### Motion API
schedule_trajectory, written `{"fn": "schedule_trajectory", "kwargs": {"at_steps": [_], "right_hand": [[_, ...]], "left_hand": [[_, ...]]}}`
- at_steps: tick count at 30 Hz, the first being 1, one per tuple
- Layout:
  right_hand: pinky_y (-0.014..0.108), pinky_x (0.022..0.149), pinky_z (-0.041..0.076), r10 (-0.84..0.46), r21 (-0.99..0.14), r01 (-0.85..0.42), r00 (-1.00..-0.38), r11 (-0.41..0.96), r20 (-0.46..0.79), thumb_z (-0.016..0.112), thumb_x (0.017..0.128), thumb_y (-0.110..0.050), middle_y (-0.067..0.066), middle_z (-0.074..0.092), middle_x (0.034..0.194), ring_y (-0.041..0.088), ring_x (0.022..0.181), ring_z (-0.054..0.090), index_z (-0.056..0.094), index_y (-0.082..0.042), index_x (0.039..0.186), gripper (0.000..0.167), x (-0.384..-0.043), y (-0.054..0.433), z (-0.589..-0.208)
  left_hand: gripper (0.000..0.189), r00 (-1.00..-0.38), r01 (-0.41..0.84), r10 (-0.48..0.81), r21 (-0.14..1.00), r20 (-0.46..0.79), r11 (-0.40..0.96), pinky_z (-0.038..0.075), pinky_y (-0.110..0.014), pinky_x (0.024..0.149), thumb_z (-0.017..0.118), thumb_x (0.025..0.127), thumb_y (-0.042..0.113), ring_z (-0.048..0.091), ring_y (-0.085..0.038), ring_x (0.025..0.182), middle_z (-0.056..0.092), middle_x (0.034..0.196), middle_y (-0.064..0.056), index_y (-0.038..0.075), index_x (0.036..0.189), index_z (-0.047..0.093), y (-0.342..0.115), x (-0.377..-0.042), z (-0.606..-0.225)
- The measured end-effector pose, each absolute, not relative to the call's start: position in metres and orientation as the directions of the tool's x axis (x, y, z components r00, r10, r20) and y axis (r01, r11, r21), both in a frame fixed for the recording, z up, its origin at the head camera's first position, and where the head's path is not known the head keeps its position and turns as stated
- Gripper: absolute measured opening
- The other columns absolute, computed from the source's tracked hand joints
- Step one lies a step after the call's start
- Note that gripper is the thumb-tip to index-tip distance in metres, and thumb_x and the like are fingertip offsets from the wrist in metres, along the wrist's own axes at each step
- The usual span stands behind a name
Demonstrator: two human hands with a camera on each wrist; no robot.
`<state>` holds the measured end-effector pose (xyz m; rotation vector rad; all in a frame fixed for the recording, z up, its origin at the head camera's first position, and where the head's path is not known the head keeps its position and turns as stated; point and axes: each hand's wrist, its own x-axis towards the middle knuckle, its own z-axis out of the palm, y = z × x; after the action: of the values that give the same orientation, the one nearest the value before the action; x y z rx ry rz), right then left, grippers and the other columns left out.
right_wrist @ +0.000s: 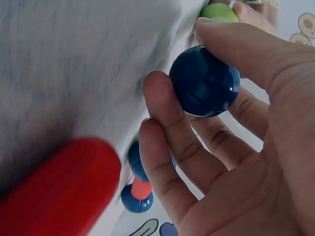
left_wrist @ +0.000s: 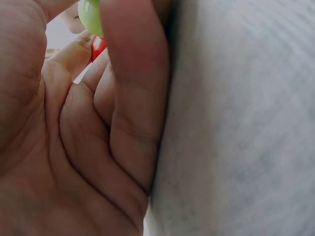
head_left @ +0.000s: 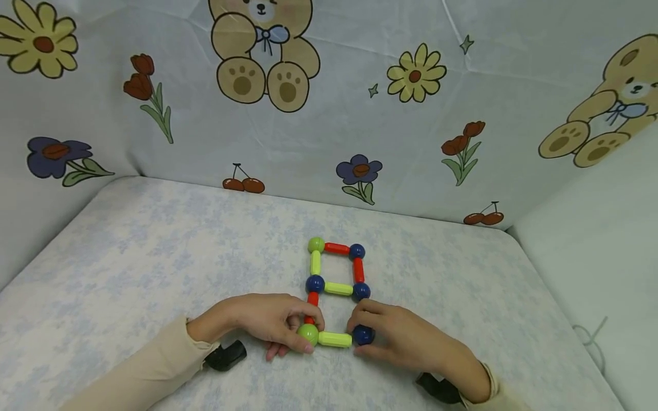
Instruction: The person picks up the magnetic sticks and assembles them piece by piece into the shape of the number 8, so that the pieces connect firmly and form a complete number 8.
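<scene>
A flat frame of magnetic rods and balls lies on the table. At its near left corner my left hand (head_left: 272,319) holds a green ball (head_left: 308,335) between thumb and fingers; a red rod (head_left: 312,299) runs up from it. My right hand (head_left: 396,331) grips a blue ball (head_left: 364,335) at the near right corner, thumb and fingers around it in the right wrist view. A yellow-green rod (head_left: 335,339) lies between these two balls. My right fingers cover the space up to the blue ball (head_left: 361,291) above. A loose red rod (right_wrist: 64,191) appears close to the right wrist camera.
Beyond my hands is a square of a green ball (head_left: 316,245), blue balls, red rods and yellow-green rods. The pale blue patterned tablecloth (head_left: 180,245) extends to a printed fabric wall (head_left: 319,137) behind. A thin cord (head_left: 593,342) hangs at the right.
</scene>
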<state>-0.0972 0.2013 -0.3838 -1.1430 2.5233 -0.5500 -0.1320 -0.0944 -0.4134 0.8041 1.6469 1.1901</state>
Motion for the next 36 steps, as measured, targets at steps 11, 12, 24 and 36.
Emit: {"fn": "schedule_trajectory", "kwargs": {"at_steps": [11, 12, 24, 36], "right_hand": [[0.026, 0.086, 0.055, -0.764, -0.415, -0.657, -0.623, 0.629, -0.171, 0.074, 0.097, -0.036, -0.014, 0.060, 0.117, -0.003, 0.096, 0.057, 0.069, -0.025, 0.117, 0.023, -0.0950, 0.1945, -0.3820], [0.026, 0.086, 0.055, -0.764, -0.415, -0.657, -0.622, 0.629, -0.171, 0.074, 0.097, -0.036, -0.014, 0.061, 0.117, -0.003, 0.096, 0.057, 0.069, -0.025, 0.117, 0.023, -0.0951, 0.1948, -0.3817], [0.025, 0.086, 0.055, -0.763, -0.437, -0.647, -0.624, 0.625, -0.169, 0.073, 0.097, -0.039, -0.014, 0.062, 0.117, -0.004, 0.095, 0.057, 0.069, -0.025, 0.120, 0.027, -0.0961, 0.1979, -0.3796], [0.028, 0.089, 0.056, -0.747, -0.431, -0.626, -0.629, 0.650, -0.213, 0.074, 0.096, -0.042, -0.014, 0.063, 0.118, -0.003, 0.098, 0.058, 0.069, -0.025, 0.122, 0.031, -0.0972, 0.1999, -0.3797]], "left_hand": [[0.020, -0.375, -0.015, 0.875, 0.946, -0.305, 0.323, 0.046, -0.020, 0.047, 0.071, 0.099, 0.018, 0.055, -0.008, 0.041, 0.059, 0.057, -0.001, 0.022, 0.117, 0.065, -0.0950, -0.1313, -0.4132], [0.020, -0.375, -0.016, 0.876, 0.947, -0.304, 0.322, 0.046, -0.020, 0.047, 0.071, 0.099, 0.019, 0.055, -0.008, 0.042, 0.059, 0.057, -0.001, 0.022, 0.118, 0.065, -0.0952, -0.1311, -0.4136], [0.021, -0.379, -0.016, 0.878, 0.950, -0.293, 0.311, 0.046, -0.018, 0.046, 0.072, 0.099, 0.020, 0.055, -0.007, 0.041, 0.059, 0.056, 0.000, 0.022, 0.118, 0.065, -0.0953, -0.1310, -0.4163], [0.020, -0.386, -0.007, 0.875, 0.949, -0.293, 0.315, 0.046, -0.019, 0.047, 0.072, 0.099, 0.020, 0.055, -0.007, 0.040, 0.059, 0.056, -0.001, 0.020, 0.117, 0.065, -0.0942, -0.1309, -0.4138]]}}
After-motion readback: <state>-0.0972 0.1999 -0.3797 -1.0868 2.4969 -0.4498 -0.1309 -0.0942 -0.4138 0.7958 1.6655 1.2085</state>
